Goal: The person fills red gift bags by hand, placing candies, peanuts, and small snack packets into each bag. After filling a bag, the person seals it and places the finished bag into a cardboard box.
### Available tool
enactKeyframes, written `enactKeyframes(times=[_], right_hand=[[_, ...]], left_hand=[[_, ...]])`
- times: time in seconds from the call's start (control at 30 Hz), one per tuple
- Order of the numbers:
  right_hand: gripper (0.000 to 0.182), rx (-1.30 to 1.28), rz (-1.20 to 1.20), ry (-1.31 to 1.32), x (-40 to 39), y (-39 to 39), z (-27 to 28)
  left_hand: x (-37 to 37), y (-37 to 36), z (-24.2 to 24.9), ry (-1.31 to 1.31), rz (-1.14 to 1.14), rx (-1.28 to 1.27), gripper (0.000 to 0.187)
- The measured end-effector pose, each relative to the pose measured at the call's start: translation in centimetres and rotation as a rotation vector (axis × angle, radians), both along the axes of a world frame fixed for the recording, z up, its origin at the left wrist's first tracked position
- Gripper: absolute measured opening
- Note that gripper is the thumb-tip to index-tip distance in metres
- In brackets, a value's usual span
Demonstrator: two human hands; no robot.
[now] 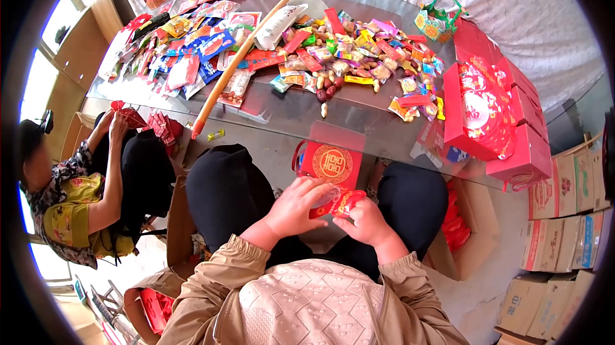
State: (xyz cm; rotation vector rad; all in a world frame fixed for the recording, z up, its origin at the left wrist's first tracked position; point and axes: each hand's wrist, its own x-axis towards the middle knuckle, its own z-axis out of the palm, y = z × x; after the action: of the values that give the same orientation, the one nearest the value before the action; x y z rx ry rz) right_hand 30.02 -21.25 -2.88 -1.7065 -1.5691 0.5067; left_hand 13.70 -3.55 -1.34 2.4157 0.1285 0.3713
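Between my hands is a small shiny red packet (338, 204) with white and gold print. My right hand (368, 222) pinches its right end between thumb and fingers. My left hand (296, 207) is closed on its left end, with the fingers lying over it and the thumb hidden beneath. Just beyond the packet, between my knees, stands a red box (328, 164) with a round gold double-happiness emblem. Its lid flap is raised toward the glass table (359, 128), and the fingers of my left hand overlap its front edge.
Piled on the table are sweets and nuts (359, 57), snack packets (192, 44) and a wooden stick (240, 66). Red boxes (471, 114) holding red packets stand at the right. Another person (83, 191) sits at the left, handling red card. Cartons (564, 236) are stacked far right.
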Motion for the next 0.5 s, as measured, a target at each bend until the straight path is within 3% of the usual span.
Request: enactKeyframes(times=[0.13, 0.5], right_hand=[[0.042, 0.074, 0.11, -0.201, -0.8, -0.1, 0.4], [0.043, 0.091, 0.308, -0.307, -2.3, 0.3, 0.8]], left_hand=[[0.0, -0.6, -1.4, -0.003, -0.118, -0.092, 0.092], [-0.2, -1.1, -3.5, 0.101, -0.223, -0.179, 0.109]])
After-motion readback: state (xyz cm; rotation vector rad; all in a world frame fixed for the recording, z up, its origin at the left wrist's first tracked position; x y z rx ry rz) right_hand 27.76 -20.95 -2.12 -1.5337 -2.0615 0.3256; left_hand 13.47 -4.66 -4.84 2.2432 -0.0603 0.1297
